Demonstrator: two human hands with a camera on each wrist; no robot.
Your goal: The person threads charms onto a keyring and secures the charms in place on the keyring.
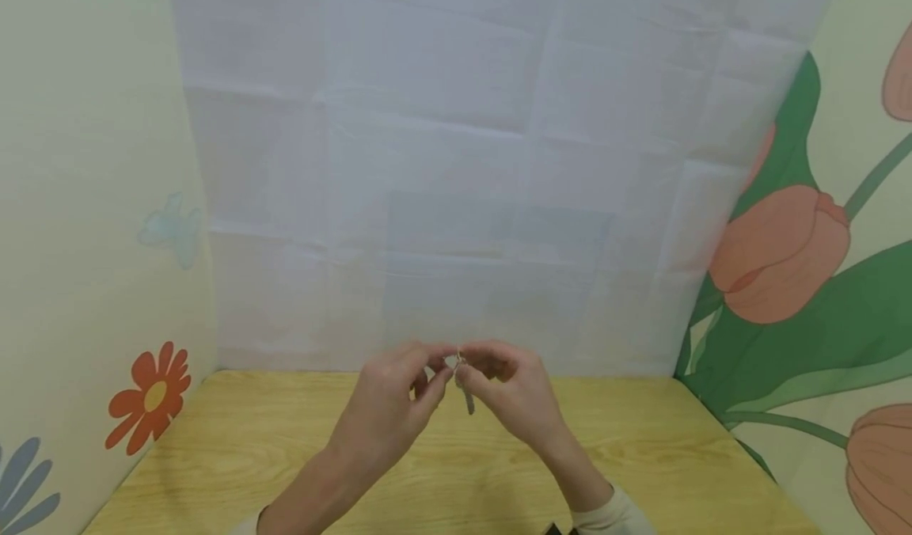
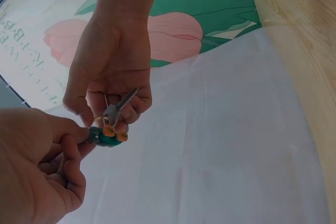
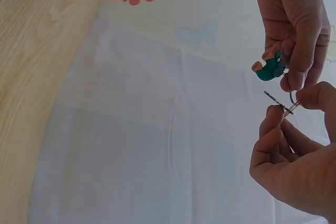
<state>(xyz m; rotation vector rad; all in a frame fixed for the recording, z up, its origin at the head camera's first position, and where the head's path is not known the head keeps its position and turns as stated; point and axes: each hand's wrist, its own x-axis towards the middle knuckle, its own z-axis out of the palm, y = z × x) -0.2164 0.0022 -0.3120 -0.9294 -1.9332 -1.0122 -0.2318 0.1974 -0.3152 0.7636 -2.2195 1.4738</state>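
Both hands meet above the far middle of the wooden tabletop. The left hand pinches a little green toy charm. The right hand pinches a silver key on a thin ring.

Wooden table, white creased sheet at the far side, flower wall left, tulip wall right.

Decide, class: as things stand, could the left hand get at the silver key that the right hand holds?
Probably yes. The left hand already pinches the green charm right beside the key, which the right hand holds; nothing stands between them, though the right fingers cover part of the key.
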